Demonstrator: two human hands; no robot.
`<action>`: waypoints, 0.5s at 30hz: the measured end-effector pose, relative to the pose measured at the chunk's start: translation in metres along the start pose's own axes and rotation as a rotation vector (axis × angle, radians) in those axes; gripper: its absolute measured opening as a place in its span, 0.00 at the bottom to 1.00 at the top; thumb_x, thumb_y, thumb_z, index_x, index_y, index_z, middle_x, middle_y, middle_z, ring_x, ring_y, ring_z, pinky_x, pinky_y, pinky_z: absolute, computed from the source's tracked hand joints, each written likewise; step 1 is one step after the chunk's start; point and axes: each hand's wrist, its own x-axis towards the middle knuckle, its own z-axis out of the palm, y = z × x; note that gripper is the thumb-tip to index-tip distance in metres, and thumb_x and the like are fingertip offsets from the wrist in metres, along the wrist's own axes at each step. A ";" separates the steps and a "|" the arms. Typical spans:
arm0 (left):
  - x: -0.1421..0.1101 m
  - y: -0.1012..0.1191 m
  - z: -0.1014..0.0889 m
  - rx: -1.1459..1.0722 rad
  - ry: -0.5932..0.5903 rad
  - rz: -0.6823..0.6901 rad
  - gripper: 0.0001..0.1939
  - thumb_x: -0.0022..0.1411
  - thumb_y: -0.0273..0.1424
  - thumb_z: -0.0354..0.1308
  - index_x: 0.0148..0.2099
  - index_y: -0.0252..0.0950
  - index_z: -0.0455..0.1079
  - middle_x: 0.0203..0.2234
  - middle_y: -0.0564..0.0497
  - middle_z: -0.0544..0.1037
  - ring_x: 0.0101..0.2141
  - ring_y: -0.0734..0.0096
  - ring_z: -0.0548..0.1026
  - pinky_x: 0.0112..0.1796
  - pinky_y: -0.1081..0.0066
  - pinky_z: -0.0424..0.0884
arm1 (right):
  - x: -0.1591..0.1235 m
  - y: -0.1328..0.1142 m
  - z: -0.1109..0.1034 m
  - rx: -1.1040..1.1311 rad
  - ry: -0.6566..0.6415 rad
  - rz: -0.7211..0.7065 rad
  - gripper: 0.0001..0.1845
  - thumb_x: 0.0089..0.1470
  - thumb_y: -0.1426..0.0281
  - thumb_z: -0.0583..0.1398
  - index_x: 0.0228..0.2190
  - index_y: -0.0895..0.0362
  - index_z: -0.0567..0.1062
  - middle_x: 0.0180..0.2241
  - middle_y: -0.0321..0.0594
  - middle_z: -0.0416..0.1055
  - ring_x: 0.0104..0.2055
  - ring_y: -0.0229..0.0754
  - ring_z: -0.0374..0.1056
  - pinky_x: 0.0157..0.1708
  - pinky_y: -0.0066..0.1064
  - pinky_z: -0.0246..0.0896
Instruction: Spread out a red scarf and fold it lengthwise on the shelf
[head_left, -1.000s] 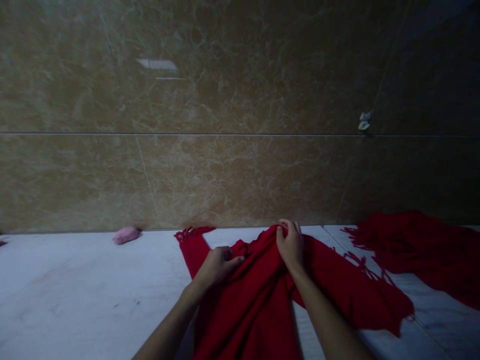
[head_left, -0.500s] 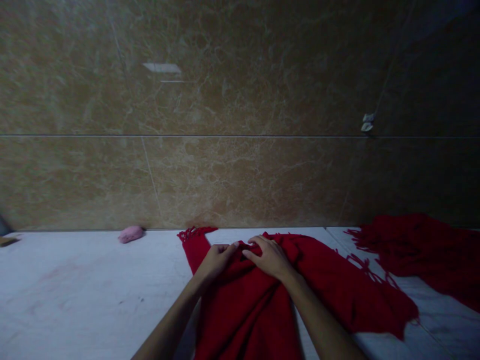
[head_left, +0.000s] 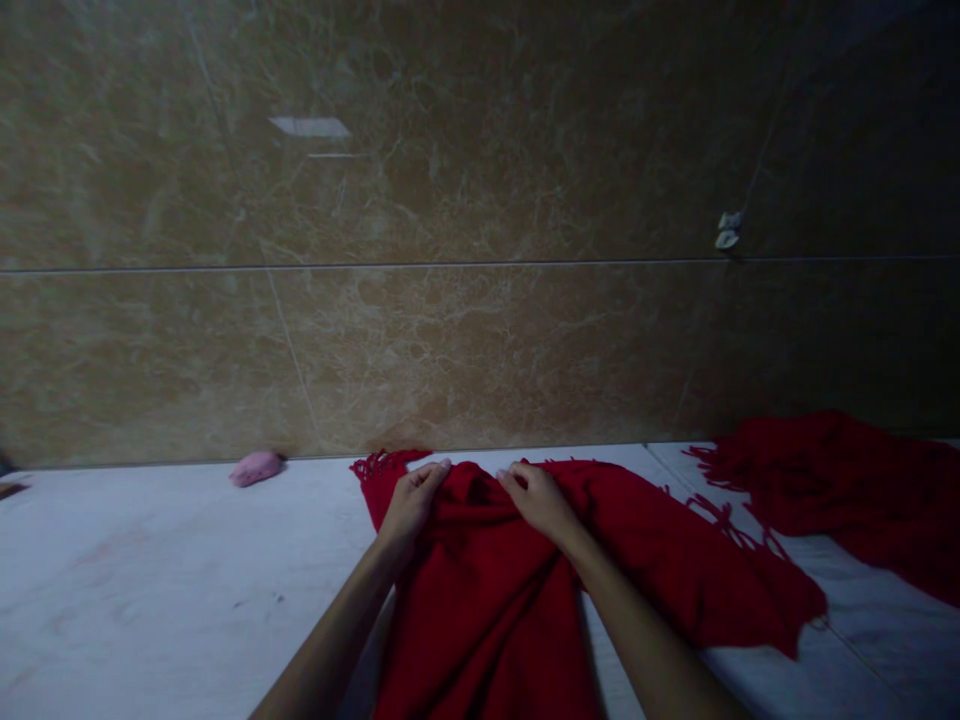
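Note:
A red fringed scarf (head_left: 487, 600) lies in loose folds across the white surface (head_left: 165, 580), running toward me and off the bottom of the view. My left hand (head_left: 411, 498) pinches its far edge on the left, thumb pressed against the fingers. A short way to the right, my right hand (head_left: 534, 495) is closed on the same edge, with a small gathered fold between the two hands. Part of the scarf spreads out to the right under my right forearm, ending in fringe. A narrow fringed end shows beyond my left hand.
Another red fringed cloth (head_left: 847, 490) lies bunched at the right by the wall. A small pink object (head_left: 256, 468) sits at the wall's foot on the left. The brown marbled tile wall (head_left: 450, 350) rises behind, with a small white fixture (head_left: 727, 230) on it.
My right hand first moved left along the edge toward my left hand. Since then the hands have drawn apart, my left going left, spreading the scarf's edge between them.

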 end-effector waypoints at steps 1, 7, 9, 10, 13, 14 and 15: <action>0.001 -0.001 -0.001 0.004 0.022 0.010 0.30 0.46 0.60 0.67 0.28 0.37 0.69 0.21 0.55 0.73 0.25 0.70 0.70 0.28 0.72 0.66 | 0.001 -0.001 -0.001 0.019 0.045 0.004 0.24 0.58 0.49 0.54 0.19 0.51 0.61 0.19 0.31 0.60 0.25 0.39 0.57 0.28 0.30 0.50; 0.004 0.002 -0.006 -0.052 0.135 0.062 0.32 0.45 0.62 0.68 0.32 0.36 0.72 0.25 0.53 0.77 0.31 0.65 0.75 0.33 0.70 0.71 | 0.009 -0.001 -0.013 0.077 0.355 0.140 0.27 0.55 0.43 0.52 0.20 0.50 0.60 0.20 0.31 0.58 0.26 0.40 0.56 0.28 0.32 0.50; 0.004 0.004 -0.009 -0.090 0.181 0.073 0.32 0.46 0.61 0.68 0.32 0.37 0.72 0.25 0.54 0.78 0.32 0.64 0.76 0.35 0.69 0.72 | 0.010 0.004 -0.019 0.112 0.428 0.193 0.27 0.54 0.41 0.52 0.21 0.50 0.61 0.20 0.32 0.60 0.27 0.40 0.56 0.28 0.32 0.52; 0.005 0.005 -0.011 -0.110 0.217 0.083 0.31 0.45 0.61 0.69 0.32 0.37 0.71 0.24 0.54 0.78 0.32 0.65 0.77 0.35 0.69 0.72 | 0.011 0.007 -0.023 0.131 0.476 0.218 0.27 0.54 0.40 0.52 0.22 0.50 0.62 0.21 0.32 0.61 0.27 0.41 0.57 0.28 0.32 0.53; 0.006 0.008 -0.016 -0.196 0.300 0.098 0.28 0.45 0.57 0.71 0.32 0.38 0.70 0.25 0.55 0.78 0.33 0.65 0.78 0.35 0.70 0.73 | 0.012 0.018 -0.035 0.171 0.653 0.273 0.29 0.53 0.39 0.52 0.25 0.51 0.66 0.24 0.36 0.67 0.31 0.43 0.63 0.33 0.33 0.60; 0.007 0.009 -0.017 -0.236 0.303 0.086 0.27 0.46 0.55 0.72 0.33 0.39 0.71 0.26 0.54 0.79 0.33 0.65 0.79 0.35 0.70 0.74 | 0.013 0.022 -0.038 0.180 0.699 0.283 0.29 0.54 0.38 0.52 0.26 0.52 0.67 0.26 0.37 0.70 0.33 0.45 0.65 0.35 0.34 0.62; 0.008 0.011 -0.018 -0.277 0.290 0.064 0.25 0.47 0.53 0.71 0.34 0.39 0.71 0.27 0.53 0.80 0.34 0.63 0.80 0.36 0.69 0.75 | 0.013 0.025 -0.040 0.187 0.725 0.288 0.30 0.54 0.38 0.52 0.28 0.52 0.69 0.28 0.39 0.72 0.36 0.47 0.67 0.38 0.35 0.64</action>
